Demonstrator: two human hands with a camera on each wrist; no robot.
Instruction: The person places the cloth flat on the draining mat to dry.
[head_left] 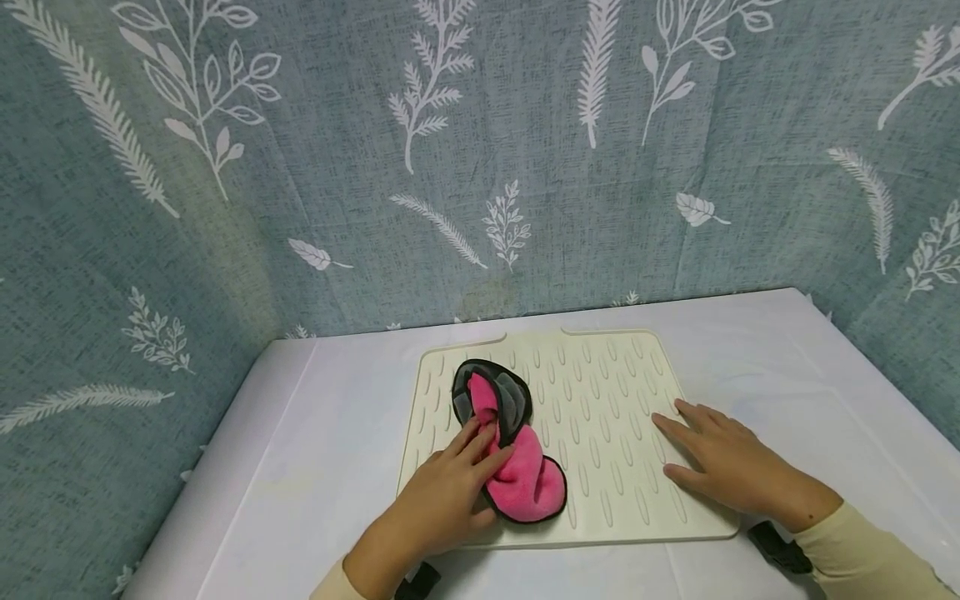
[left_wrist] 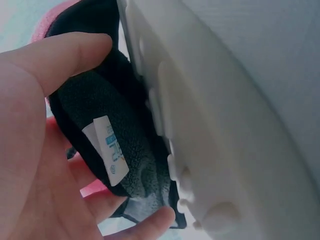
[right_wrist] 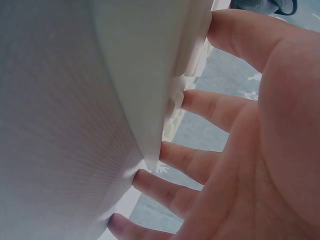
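A pink and grey microfibre cloth (head_left: 528, 487) with a black border lies crumpled on the left half of a cream ribbed mat (head_left: 604, 492). My left hand (head_left: 442, 500) holds the bunched cloth from its near left side, fingers over the pink fold. In the left wrist view the thumb (left_wrist: 82, 52) lies across the dark border, and a white label (left_wrist: 111, 150) shows on the grey side. At the mat's right edge rests my right hand (head_left: 727, 467), its fingers spread. Some of its fingertips touch the mat, others the white table cover beyond the rim.
A white-covered table (head_left: 300, 467) extends around the mat. Behind it and along the sides hangs a blue-green curtain (head_left: 337, 208) with white leaf prints. Black straps (head_left: 780, 547) sit at both wrists.
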